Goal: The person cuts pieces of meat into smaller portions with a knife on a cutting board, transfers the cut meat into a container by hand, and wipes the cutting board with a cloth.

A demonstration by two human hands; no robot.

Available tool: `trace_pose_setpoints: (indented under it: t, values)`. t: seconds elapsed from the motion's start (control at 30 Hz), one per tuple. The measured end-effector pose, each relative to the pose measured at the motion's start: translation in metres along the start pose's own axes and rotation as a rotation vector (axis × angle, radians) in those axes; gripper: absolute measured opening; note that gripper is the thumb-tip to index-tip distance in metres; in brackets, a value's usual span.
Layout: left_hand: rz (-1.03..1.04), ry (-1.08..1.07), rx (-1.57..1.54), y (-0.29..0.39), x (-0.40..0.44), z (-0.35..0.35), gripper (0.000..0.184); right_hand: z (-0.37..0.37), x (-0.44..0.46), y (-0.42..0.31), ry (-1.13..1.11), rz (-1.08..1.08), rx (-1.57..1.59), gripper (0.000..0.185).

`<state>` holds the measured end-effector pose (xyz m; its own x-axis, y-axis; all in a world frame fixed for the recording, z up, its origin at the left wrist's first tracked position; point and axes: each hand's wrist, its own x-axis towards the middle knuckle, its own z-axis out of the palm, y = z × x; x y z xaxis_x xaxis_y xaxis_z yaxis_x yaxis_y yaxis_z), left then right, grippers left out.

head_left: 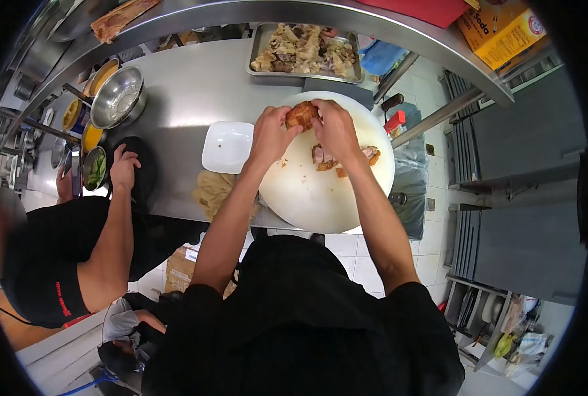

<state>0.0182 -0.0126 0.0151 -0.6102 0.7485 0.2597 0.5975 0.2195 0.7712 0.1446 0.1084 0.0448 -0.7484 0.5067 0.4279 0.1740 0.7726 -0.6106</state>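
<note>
Both of my hands are over a round white cutting board (304,204). Between them is a browned piece of roast meat (302,116), raised over the far part of the board. My left hand (271,133) has its fingers closed on the meat's left side. On the opposite side, my right hand (335,129) grips it too, thumb toward the middle. Cut pieces of meat (323,159) with pale insides and brown crust lie on the board, partly hidden by my right forearm. A few crumbs are scattered near them. Left of the board sits a white square plate (228,150) with a small crumb on it.
A metal tray (254,66) of cooked meat and bones stands at the back. A crumpled tan cloth (213,193) lies by the plate. At left, a co-worker's hand (123,168) is near metal bowls (118,98). A steel shelf (241,18) crosses overhead.
</note>
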Motion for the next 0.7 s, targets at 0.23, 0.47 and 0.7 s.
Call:
trace_pose_setpoints:
  t: [0.23,0.47,0.7]
  values:
    - [-0.035,-0.042,0.035,-0.024,0.015,0.019,0.056,0.012,0.014,0.045,-0.175,0.095,-0.028,0.037]
    - [0.015,0.028,0.059,-0.026,-0.001,0.026,0.065,0.009,0.009,0.042,-0.247,0.144,0.084,0.049]
    - [-0.078,-0.110,-0.106,-0.030,0.005,0.018,0.067,0.015,0.003,0.045,-0.212,0.155,0.123,0.050]
